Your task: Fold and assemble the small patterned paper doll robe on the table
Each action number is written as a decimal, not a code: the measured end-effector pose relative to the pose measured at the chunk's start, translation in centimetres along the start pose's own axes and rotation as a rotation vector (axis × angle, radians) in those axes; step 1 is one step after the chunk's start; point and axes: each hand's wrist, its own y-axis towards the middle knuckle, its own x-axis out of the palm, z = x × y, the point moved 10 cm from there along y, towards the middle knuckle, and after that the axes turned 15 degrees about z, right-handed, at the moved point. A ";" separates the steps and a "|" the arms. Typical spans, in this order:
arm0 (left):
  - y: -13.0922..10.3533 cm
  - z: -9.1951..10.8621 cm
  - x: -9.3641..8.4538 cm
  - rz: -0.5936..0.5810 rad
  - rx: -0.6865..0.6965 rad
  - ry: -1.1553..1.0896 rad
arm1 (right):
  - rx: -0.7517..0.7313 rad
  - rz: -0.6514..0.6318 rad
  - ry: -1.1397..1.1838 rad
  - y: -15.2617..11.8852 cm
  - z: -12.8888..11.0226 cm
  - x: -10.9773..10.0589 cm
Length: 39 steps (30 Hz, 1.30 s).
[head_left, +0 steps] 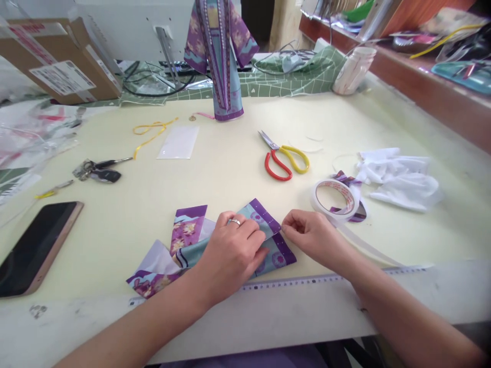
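A miniature robe [190, 227] in purple and light blue, with flower prints, lies folded at the front of the table. My left hand [233, 243], with a ring on one finger, lies across its middle, fingers curled over the blue skirt part and hiding some of it. At the skirt's purple hem, my right hand [305, 231] pinches the corner of the upper layer between thumb and forefinger. A lower hem layer shows beneath. Just beyond my right hand sits a roll of white tape [334, 200], over a purple-and-white scrap [358, 210].
Red-and-yellow-handled scissors [282, 158] lie ahead. A finished-looking miniature robe [226, 61] stands upright at the back. A phone [36, 245] and black nippers [102, 169] are left, white cloth [399, 179] right. A printed ruler [299, 281] runs along the front edge.
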 end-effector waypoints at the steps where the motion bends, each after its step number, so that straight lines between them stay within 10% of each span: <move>1: 0.2 0.0 0.3 0.009 -0.002 0.017 | 0.002 0.002 0.006 0.0 0.0 0.0; 39: -0.4 0.6 1.8 0.037 0.132 0.154 | -0.140 0.050 -0.226 0.2 -0.3 0.7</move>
